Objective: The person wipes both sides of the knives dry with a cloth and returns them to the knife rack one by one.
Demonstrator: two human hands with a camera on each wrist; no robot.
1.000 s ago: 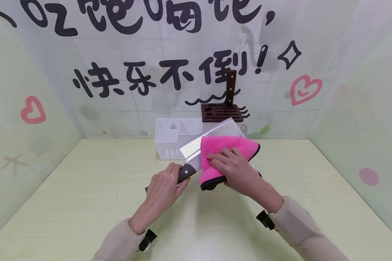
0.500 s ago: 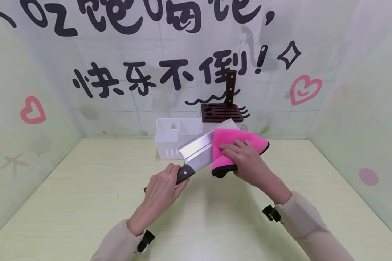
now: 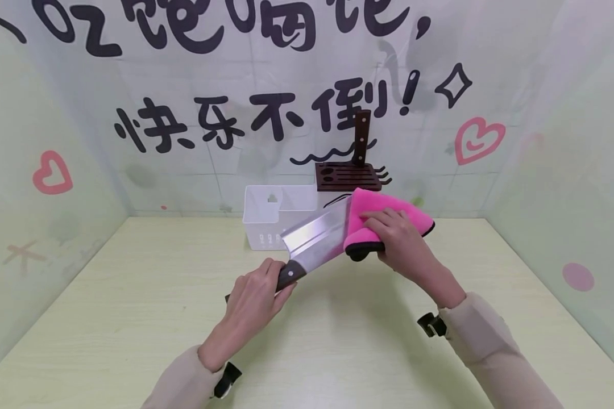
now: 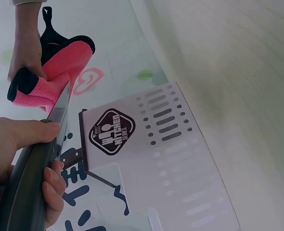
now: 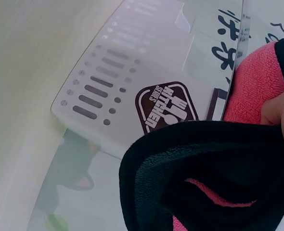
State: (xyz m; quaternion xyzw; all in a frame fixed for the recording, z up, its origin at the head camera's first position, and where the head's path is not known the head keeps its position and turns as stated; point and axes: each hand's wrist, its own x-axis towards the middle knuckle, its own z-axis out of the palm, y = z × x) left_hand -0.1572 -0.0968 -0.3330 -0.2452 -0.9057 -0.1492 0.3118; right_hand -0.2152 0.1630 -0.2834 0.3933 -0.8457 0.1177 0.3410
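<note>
My left hand (image 3: 253, 292) grips the dark handle of a cleaver (image 3: 314, 241), its broad steel blade slanting up to the right above the table. With the right hand (image 3: 404, 244) I hold a pink cloth (image 3: 384, 210) with black edging, folded over the far end of the blade, so the tip is hidden. In the left wrist view the cleaver's handle (image 4: 29, 178) lies in my palm, and the cloth (image 4: 67, 65) wraps the blade's far part. Close up in the right wrist view, the cloth's black-edged fold (image 5: 200, 168) hangs below my fingers.
Behind the blade stands a white plastic kitchen rack (image 3: 261, 227) with a brown slotted top (image 3: 337, 177). A second knife's wooden handle (image 3: 361, 136) rises from its slots. Printed walls enclose the pale table (image 3: 133, 318) at the back and sides.
The right hand has slid the pink cloth up and right along the blade toward its far end, baring more steel near the handle. My left hand and the cleaver have stayed nearly still.
</note>
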